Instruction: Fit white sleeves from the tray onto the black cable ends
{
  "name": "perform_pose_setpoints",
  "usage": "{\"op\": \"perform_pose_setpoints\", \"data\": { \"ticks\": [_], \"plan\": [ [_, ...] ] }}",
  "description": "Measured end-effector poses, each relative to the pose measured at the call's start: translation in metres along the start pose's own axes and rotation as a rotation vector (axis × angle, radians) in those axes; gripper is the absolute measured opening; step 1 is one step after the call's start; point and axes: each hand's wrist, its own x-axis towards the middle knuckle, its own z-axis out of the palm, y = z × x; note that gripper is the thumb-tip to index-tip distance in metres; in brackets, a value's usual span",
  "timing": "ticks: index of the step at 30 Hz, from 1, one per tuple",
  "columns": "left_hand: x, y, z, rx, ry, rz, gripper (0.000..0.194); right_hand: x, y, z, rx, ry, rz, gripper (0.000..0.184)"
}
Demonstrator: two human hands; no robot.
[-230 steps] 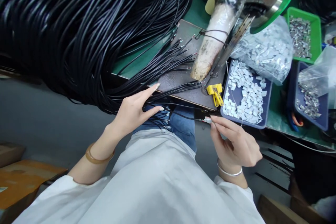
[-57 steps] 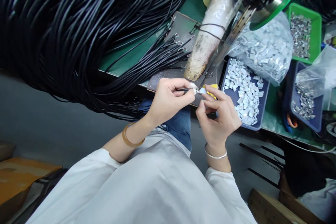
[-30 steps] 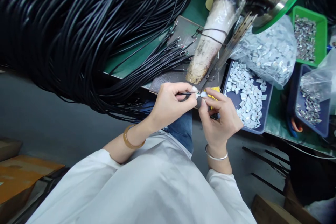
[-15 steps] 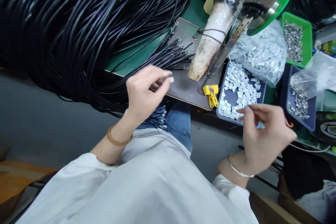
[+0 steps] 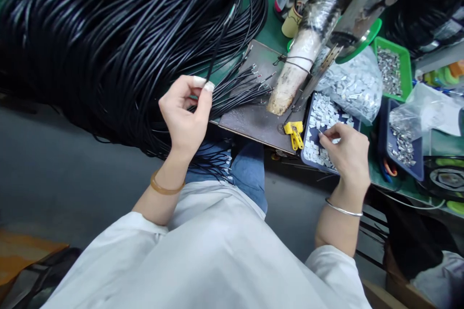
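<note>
My left hand (image 5: pixel 186 118), with white coverings on the thumb and fingertip, is closed on a black cable (image 5: pixel 216 50). The cable's stripped end points up and away, in front of a big heap of black cables (image 5: pixel 119 43). Over the dark blue tray (image 5: pixel 314 165) of small white flat pieces (image 5: pixel 322 110), my right hand (image 5: pixel 348 154) pinches one small white piece (image 5: pixel 320 133) between thumb and forefinger. Several cable ends (image 5: pixel 250 84) fan out on a grey-brown board (image 5: pixel 246 123) between the hands.
A yellow clip (image 5: pixel 294 134) lies at the board's front edge. Above it hangs a wrapped duct (image 5: pixel 293 70). A bag of white pieces (image 5: pixel 357 82), a green tray (image 5: pixel 408 70) and another blue tray (image 5: pixel 420 169) stand right. More cables (image 5: pixel 210 160) lie across my lap.
My left hand has moved left and now shows a black cable standing up from its fingers. My right hand has moved left and up over the tray, a white piece now visible in its pinch.
</note>
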Motion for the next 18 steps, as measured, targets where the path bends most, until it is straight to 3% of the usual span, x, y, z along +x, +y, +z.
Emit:
{"op": "perform_pose_setpoints", "data": {
  "ticks": [2,5,6,7,8,9,12,14,18],
  "plan": [
    [-0.005,0.017,-0.004,-0.134,-0.226,-0.047,0.012,-0.003,0.0,-0.005,-0.045,-0.028,0.011,0.013],
    [-0.014,0.039,0.0,-0.282,-0.977,-0.229,0.012,0.0,0.001,-0.008,-0.076,-0.068,-0.015,0.013],
    [-0.018,0.044,0.005,-0.339,-1.162,-0.285,0.014,0.002,0.001,-0.008,-0.059,-0.084,-0.026,0.014],
    [-0.022,0.046,0.011,-0.392,-1.261,-0.345,0.015,0.004,0.002,-0.008,-0.03,-0.099,-0.03,0.014],
    [-0.026,0.047,0.017,-0.434,-1.278,-0.41,0.017,0.005,0.003,-0.008,0.005,-0.113,-0.024,0.014],
    [-0.031,0.045,0.024,-0.465,-1.222,-0.479,0.017,0.006,0.004,-0.008,0.04,-0.122,-0.006,0.014],
    [-0.046,0.035,0.041,-0.526,-0.929,-0.635,0.011,0.002,0.006,-0.006,0.139,-0.119,0.071,0.012],
    [-0.053,0.027,0.048,-0.558,-0.811,-0.678,0.01,-0.003,0.006,-0.003,0.2,-0.096,0.1,0.011],
    [-0.06,0.02,0.051,-0.567,-0.746,-0.697,0.01,-0.014,0.003,0.004,0.226,0.004,0.083,0.012]
  ]
}}
